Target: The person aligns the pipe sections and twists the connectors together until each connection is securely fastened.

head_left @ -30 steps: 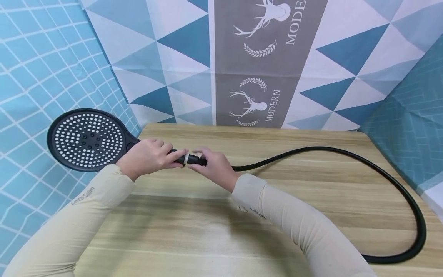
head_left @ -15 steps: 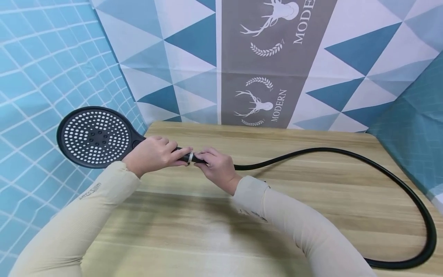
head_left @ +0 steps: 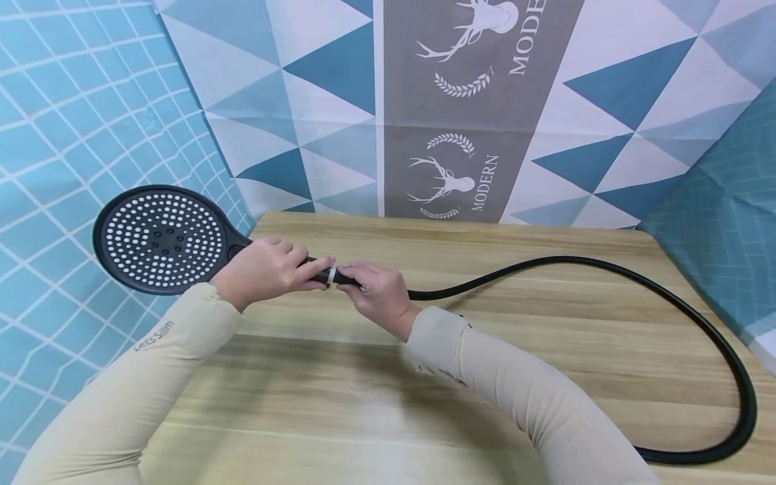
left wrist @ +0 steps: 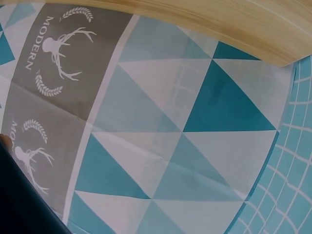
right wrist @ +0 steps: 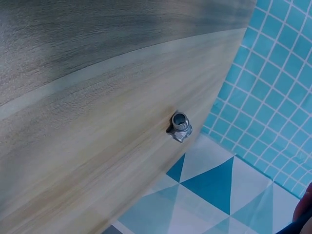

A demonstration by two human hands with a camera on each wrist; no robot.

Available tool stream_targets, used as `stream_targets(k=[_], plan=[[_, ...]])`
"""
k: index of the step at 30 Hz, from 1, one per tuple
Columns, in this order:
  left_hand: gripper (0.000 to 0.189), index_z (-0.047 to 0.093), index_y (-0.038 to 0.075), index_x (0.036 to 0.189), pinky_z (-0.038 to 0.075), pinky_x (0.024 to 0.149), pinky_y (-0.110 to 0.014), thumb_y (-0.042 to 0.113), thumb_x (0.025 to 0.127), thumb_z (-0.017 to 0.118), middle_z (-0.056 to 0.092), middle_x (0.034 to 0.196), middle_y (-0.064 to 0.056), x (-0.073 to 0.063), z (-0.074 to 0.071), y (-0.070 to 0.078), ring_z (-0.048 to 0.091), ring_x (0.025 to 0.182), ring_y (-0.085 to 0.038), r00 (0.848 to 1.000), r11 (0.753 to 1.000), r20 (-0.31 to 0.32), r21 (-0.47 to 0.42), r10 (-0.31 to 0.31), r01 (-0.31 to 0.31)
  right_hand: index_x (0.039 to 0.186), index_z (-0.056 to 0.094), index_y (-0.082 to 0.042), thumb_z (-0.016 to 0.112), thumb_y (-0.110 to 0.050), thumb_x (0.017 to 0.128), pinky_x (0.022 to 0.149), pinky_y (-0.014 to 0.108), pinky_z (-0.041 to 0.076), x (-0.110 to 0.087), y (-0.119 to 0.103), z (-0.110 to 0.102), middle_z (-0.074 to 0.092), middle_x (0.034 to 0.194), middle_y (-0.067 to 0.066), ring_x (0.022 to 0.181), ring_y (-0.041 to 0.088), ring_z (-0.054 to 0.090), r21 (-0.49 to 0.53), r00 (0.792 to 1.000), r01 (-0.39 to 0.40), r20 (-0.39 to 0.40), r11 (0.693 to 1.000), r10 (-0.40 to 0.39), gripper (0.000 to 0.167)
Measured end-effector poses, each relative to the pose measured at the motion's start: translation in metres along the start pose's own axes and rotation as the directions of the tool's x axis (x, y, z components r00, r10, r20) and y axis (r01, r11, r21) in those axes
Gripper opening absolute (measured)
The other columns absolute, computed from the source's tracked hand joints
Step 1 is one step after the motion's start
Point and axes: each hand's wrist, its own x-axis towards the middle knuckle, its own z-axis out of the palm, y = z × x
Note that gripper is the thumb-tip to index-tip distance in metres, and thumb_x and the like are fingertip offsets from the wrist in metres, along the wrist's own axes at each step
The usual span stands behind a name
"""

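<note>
My left hand [head_left: 267,269] grips the handle of a black round shower head [head_left: 160,239], whose pale-dotted spray face is turned up toward the head camera. A white ring [head_left: 331,275] shows at the joint between handle and hose. Just right of that ring, the thumb and fingers of my right hand [head_left: 380,295] pinch the black hose end [head_left: 347,278]. From there the black shower hose [head_left: 564,260] runs right in a wide loop. Both hands are above the wooden table.
In the right wrist view a small silver metal fitting [right wrist: 179,126] stands on the wooden table [right wrist: 97,146]. Blue tiled sheeting [head_left: 54,168] lies along the left side. A patterned sheet [head_left: 327,155] with triangles and deer heads hangs behind the back edge, and teal sheeting [head_left: 721,202] covers the right.
My right hand's spread thumb and fingers have come together on the hose end. My left hand keeps its hold on the handle. The head view has shifted a little.
</note>
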Motion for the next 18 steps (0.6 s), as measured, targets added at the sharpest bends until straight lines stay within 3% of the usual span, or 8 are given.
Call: stream_targets(k=[10, 18], plan=[[0.045, 0.066, 0.008, 0.103, 0.036, 0.041, -0.027, 0.037, 0.106, 0.031, 0.049, 0.061, -0.007, 0.001, 0.0085, 0.0045, 0.043, 0.042, -0.018, 1.0, 1.0, 0.019, 0.011, 0.014, -0.014, 0.099, 0.072, 0.001, 0.082, -0.008, 0.074, 0.061, 0.022, 0.053, -0.0078, 0.0015, -0.0058, 0.073, 0.088, 0.009, 0.072, 0.015, 0.071, 0.025, 0.996, -0.059, 0.061, 0.998, 0.057, 0.029], [0.045, 0.064, 0.009, 0.103, 0.032, 0.04, -0.027, 0.037, 0.106, 0.029, 0.047, 0.06, -0.006, 0.0005, 0.0033, -0.0003, 0.04, 0.041, -0.018, 1.0, 1.0, 0.014, 0.008, 0.012, -0.012, 0.102, 0.069, 0.004, 0.078, -0.009, 0.078, 0.059, 0.021, 0.052, -0.0016, 0.0004, -0.003, 0.073, 0.088, 0.011, 0.066, 0.014, 0.069, 0.081, 0.992, -0.083, 0.099, 0.993, 0.075, 0.028]])
